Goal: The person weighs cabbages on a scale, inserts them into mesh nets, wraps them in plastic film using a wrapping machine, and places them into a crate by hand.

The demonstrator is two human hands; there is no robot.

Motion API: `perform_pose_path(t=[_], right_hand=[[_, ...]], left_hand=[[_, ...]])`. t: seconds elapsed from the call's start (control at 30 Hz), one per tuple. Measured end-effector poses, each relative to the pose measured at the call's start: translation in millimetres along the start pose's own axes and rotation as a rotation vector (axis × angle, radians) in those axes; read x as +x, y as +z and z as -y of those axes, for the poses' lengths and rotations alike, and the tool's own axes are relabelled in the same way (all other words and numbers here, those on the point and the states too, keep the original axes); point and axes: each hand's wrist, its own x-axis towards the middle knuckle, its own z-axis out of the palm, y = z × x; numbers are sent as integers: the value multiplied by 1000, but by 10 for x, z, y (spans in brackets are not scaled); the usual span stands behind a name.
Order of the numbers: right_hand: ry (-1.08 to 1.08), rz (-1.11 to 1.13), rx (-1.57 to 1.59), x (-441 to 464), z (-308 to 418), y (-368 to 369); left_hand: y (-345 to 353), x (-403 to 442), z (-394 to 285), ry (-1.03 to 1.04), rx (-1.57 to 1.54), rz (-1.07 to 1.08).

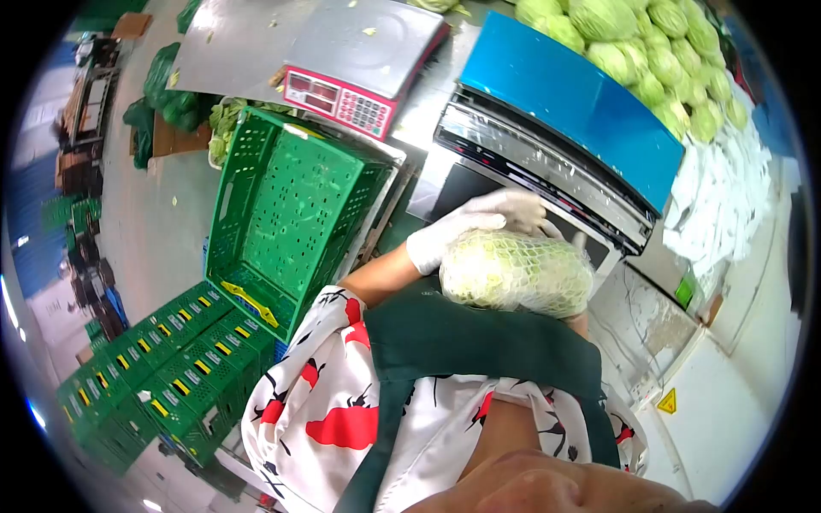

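A pale green cabbage in a white net (517, 272) is held up in front of the dark green apron. My left hand (483, 221), in a white glove, curves along its far side with the fingers bent and slightly blurred. Most of my right hand (579, 243) is hidden behind the cabbage's right end; a blurred fingertip shows above it, and the bare wrist shows below. Just beyond the hands stands a machine with a blue cover (573, 107) and a dark plate at its near side.
An open green crate (295, 201) stands at the left, with stacked green crates (184, 363) below it. A red-edged scale (355, 64) lies beyond. Loose cabbages (667, 60) and a heap of white nets (723, 201) are at the right.
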Motion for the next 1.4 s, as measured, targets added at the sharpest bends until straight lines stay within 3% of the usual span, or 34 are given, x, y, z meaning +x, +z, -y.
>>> perform_pose_path(t=[0.07,0.1,0.17,0.2,0.23,0.27,0.37,0.43,0.5,0.57,0.63,0.77,0.9,0.97,1.0,1.13,1.17,1.23,1.3,1.33,1.4], right_hand=[[-121,119,-263,-97,72,385],[-197,239,-420,-36,27,309],[-227,190,-957,140,-16,309],[-142,114,-604,242,-137,392],[-112,150,-502,427,-208,450],[-74,161,-420,569,-302,550],[1,279,-194,856,-768,1284],[-130,455,-717,1105,-1021,1351],[-279,605,-1288,1191,-1224,1433],[-314,602,-1719,1177,-1287,1533],[-309,472,-1899,1137,-1196,1643],[-262,221,-1458,1136,-913,1330],[-370,6,-1445,1087,-740,1069],[-374,-37,-1447,1037,-689,1027],[-386,-35,-1453,1003,-649,1017],[-399,-32,-1410,913,-375,924],[-407,-37,-1409,880,-263,912],[-465,-134,-1413,772,-34,940],[-556,-144,-1368,725,219,889],[-528,-188,-1310,699,335,922],[-559,-182,-1235,751,505,860]], left_hand=[[-183,-187,-64,-182,-148,85],[-197,-235,-88,-159,-147,17],[-240,-311,-240,-225,-351,-230],[-243,-391,-415,-142,-436,-212],[-264,-461,-583,-32,-666,-199],[-216,-630,-739,176,-589,-342],[-337,-986,-749,712,-104,-499],[-418,-1078,-608,864,113,-527],[-785,-1302,-707,678,249,-834],[-1444,-1577,-706,632,-106,-823],[-2071,-1797,-698,673,-86,-904],[-2883,-2040,-624,521,11,-1176],[-3693,-1857,-218,348,105,-1316],[-3755,-1611,-71,191,142,-1431],[-3777,-1521,33,260,338,-1322],[-3568,-1525,-290,57,84,-1361],[-3668,-1536,-359,97,288,-1473],[-3016,-1206,-804,342,1107,-1763],[-2421,-513,-1449,759,1142,-1261],[-2331,-127,-1678,741,1076,-1125],[-2152,715,-2037,717,1457,-1030]])
